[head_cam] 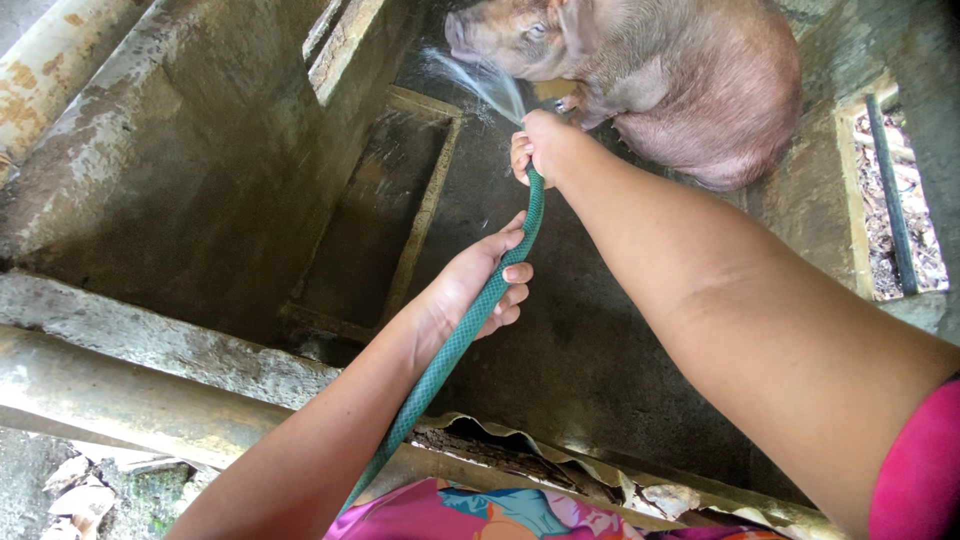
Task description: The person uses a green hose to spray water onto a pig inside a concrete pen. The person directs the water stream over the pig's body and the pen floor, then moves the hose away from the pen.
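Far left we see a rusty pipe rail (50, 60) and a concrete wall (180, 170) of the pen. Next over, a sunken concrete trough (380, 220), dark and wet inside.

Our left hand (480, 285) is loosely cupped under the green hose (450, 350), fingers curled around it, guiding more than gripping. The hose runs from bottom centre, over the pen's lower edge, diagonally up through that hand.

Our right hand (545, 145) is clenched around the hose end, thumb side apparently over the outlet; the outlet itself is hidden. A water spray (480, 80) fans up-left from that fist toward the pig's snout.

The pig (680, 80) is brown, lying or sitting on the wet concrete floor (590, 330), head just beyond the right hand.

Far right: a gap in the wall with a dark pipe (892, 200) over dry leaves. Pink sleeve (920, 470) at bottom right.
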